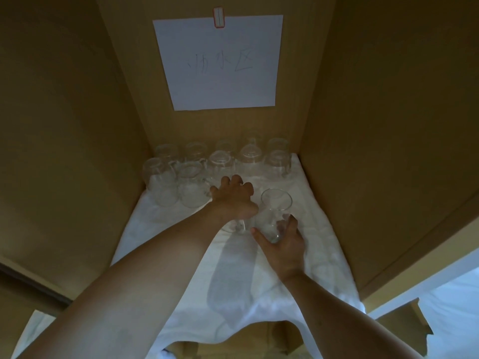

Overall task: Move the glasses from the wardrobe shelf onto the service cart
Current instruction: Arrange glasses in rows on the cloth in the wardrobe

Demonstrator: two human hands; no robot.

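Several clear glasses (220, 163) stand in two rows at the back of a cardboard shelf lined with a white cloth (233, 281). My right hand (282, 242) grips one clear glass (273, 216) round its lower part, just in front of the rows. My left hand (233, 198) reaches over another glass (237, 225) with its fingers curled down over the top; that glass is mostly hidden under the palm. The service cart is out of view.
Brown cardboard walls (375, 151) close in on the left, right and back of the shelf. A white paper sheet (217, 63) with handwriting is taped to the back wall. The cloth hangs over the front edge.
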